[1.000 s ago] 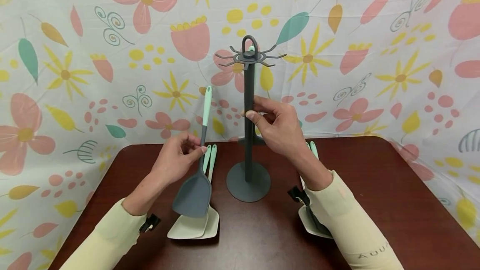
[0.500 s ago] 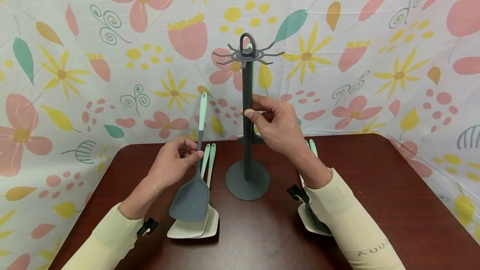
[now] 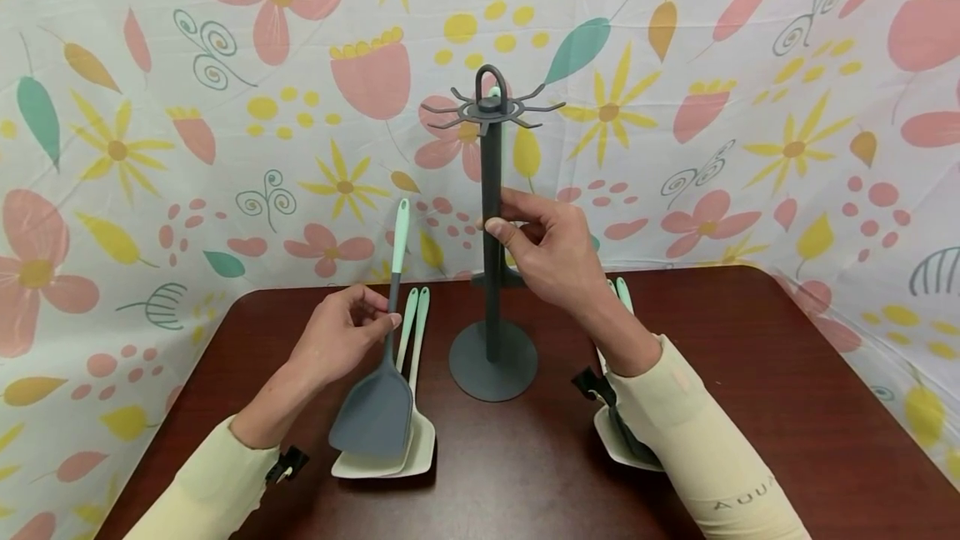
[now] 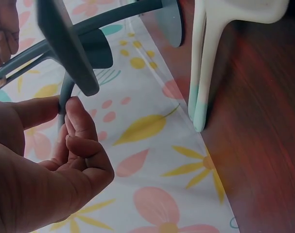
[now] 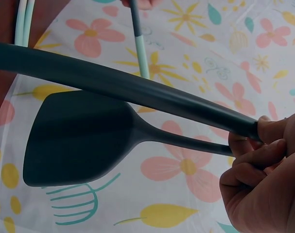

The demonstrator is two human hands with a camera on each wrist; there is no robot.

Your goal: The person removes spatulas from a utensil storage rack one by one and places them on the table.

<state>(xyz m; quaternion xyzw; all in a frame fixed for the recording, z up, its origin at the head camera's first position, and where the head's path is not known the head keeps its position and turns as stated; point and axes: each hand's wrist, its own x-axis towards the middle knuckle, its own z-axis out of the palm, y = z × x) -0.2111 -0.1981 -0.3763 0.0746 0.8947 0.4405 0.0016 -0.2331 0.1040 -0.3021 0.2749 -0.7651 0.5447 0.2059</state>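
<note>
In the head view my left hand pinches the thin neck of a grey turner with a mint handle. Its blade points down, over two cream turners lying on the table. My right hand grips the pole of a dark grey utensil stand, thumb on the near side. Behind the pole hangs a second grey turner; the right wrist view shows its neck running into those same fingers. Its mint handle end shows at the stand's hook ring. The left wrist view shows the pinched turner nearly edge-on.
The stand's round base rests mid-table. To its right, partly behind the right forearm, lie more utensils with mint handles and a cream blade. A flowered cloth hangs behind the brown table.
My left hand has lowered the grey turner and brought it slightly left, closer over the cream turners. The right hand keeps its hold on the stand. The head view has shifted a little.
</note>
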